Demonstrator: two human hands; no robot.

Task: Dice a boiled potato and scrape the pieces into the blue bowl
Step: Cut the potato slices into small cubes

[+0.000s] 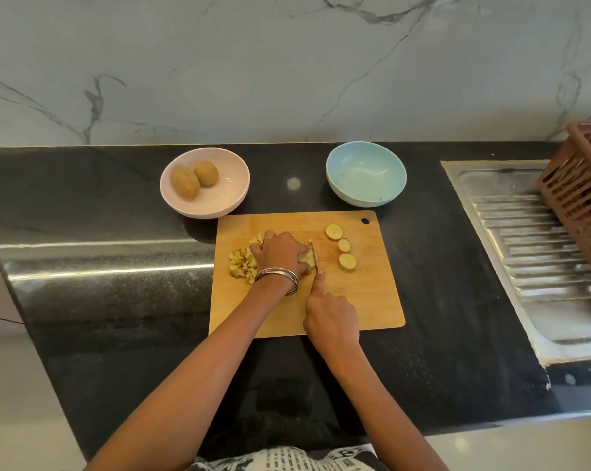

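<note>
Dicing is about half done: left hand (280,254) holds the potato piece (307,259), right hand (331,319) grips the knife (314,258), three slices (342,245) wait, blue bowl (366,173) empty.

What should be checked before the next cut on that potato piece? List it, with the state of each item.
1. Left hand holds the potato piece on the cutting board: ok.
2. Right hand grips the knife, forefinger along its back: ok.
3. Left fingertips clear of the blade: cannot tell, they are hidden.
4. Diced pile lies left of the cut, out of the way: ok.
5. Three slices wait to the right, apart from the blade: ok.
6. Blue bowl stands behind the board, nothing diced in it yet: ok.
</note>
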